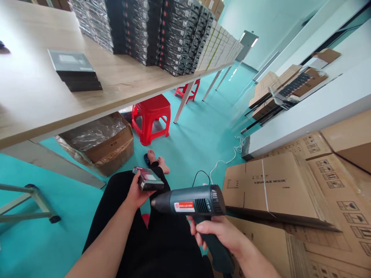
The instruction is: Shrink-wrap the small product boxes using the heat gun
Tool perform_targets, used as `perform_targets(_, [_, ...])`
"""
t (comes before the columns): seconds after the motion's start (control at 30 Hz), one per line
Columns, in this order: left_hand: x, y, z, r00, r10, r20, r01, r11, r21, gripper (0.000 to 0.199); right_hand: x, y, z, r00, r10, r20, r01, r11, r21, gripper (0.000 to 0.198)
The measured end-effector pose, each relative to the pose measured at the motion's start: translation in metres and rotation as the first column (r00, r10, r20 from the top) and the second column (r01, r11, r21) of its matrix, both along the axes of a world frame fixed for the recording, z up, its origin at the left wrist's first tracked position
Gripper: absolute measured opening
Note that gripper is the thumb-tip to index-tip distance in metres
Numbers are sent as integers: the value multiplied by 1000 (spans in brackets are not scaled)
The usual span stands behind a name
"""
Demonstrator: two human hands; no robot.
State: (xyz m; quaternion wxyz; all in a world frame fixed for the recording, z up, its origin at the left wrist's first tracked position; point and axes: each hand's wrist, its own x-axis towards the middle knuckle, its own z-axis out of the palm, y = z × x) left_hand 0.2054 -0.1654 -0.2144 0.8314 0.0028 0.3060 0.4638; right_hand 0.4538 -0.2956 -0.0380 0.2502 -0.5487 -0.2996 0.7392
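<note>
My left hand (pixel 136 193) is closed around a small dark box (pixel 149 178) with a pale panel on top, held over my lap. A dark green heat gun (pixel 189 200) with a red and white label is gripped by the handle in my right hand (pixel 216 231). Its nozzle points left, just below and beside the box, apart from it as far as I can tell. On the table at the left lies a short stack of similar flat boxes (pixel 74 69).
A wooden table (pixel 127 83) carries tall stacks of film-wrapped black packs (pixel 150 34) and white boxes (pixel 216 46). Beneath stand an open carton (pixel 107 146) with clear film and a red stool (pixel 152 116). Cardboard cartons (pixel 269 185) crowd my right; a white cable (pixel 228 160) crosses the floor.
</note>
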Motion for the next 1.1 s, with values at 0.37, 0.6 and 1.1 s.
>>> perform_targets(0.37, [1,-2,1,997,-36,68,32,998,58,43,-20,-6,-4,994,-112,-9,112,986,122,31])
perform_targets(0.6, [2,-2,-2,995,-27,97,23,999,39,41,-27,0,-4,987,-143,79,128,978,167,29])
perform_targets(1.1, [-2,1,2,946,103,307,-92,995,-49,52,-14,-12,-17,950,-304,-63,310,945,108,31])
